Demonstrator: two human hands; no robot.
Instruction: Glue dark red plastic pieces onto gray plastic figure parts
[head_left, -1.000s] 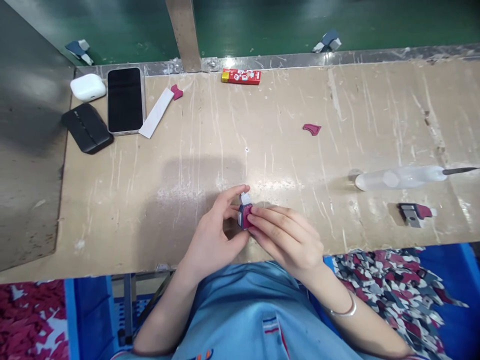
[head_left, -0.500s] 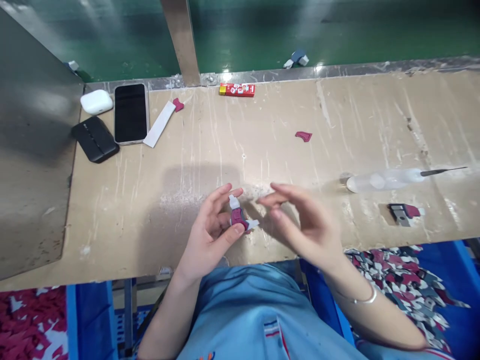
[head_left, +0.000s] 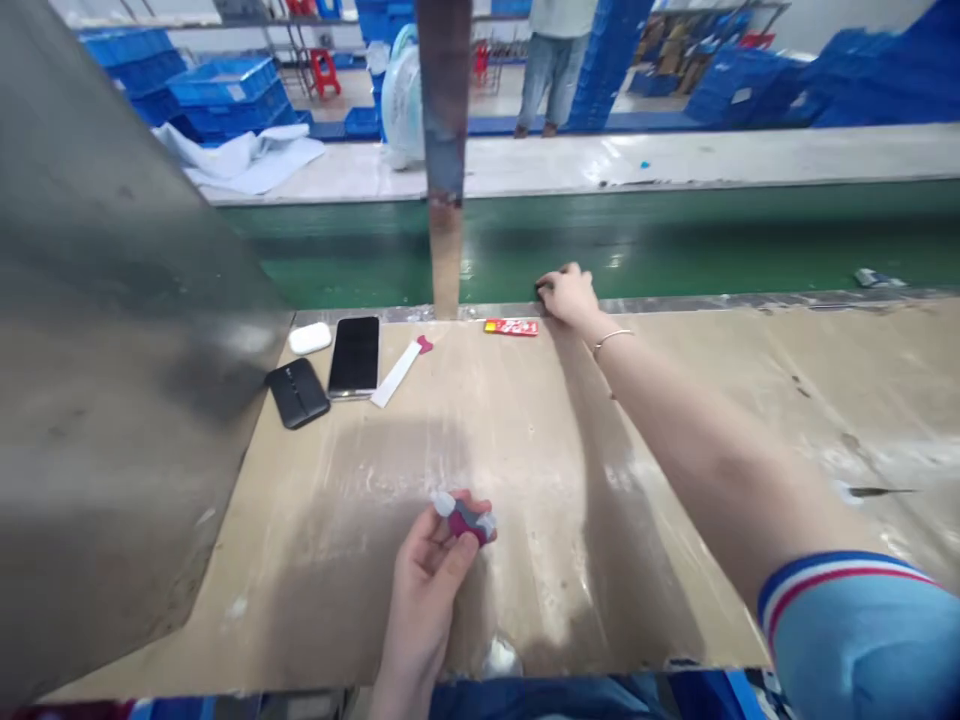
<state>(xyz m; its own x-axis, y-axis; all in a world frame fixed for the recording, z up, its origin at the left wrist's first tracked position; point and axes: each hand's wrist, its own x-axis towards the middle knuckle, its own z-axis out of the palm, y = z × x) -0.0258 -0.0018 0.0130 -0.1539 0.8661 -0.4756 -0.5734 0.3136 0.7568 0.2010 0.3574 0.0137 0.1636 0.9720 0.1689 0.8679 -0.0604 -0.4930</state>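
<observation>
Near the front of the table, my left hand (head_left: 431,570) pinches a small maroon and grey piece (head_left: 466,522) with whitish ends between thumb and fingers. My right hand (head_left: 568,296) is stretched far forward to the table's back edge, beside the green belt (head_left: 675,240). Its fingers are closed around something small and dark, mostly hidden by them. A red packet (head_left: 511,327) lies just left of that hand.
At the back left of the table (head_left: 510,430) are a white case (head_left: 310,338), a black box (head_left: 298,393), a phone (head_left: 355,357) and a white strip (head_left: 397,373). A metal panel (head_left: 127,400) stands left, a post (head_left: 445,150) at the back. Beyond the belt, a person (head_left: 555,70) stands.
My right hand has gone from beside my left hand forward to the belt's edge. The piece in my left hand has been turned. The view has tilted up, showing the room behind.
</observation>
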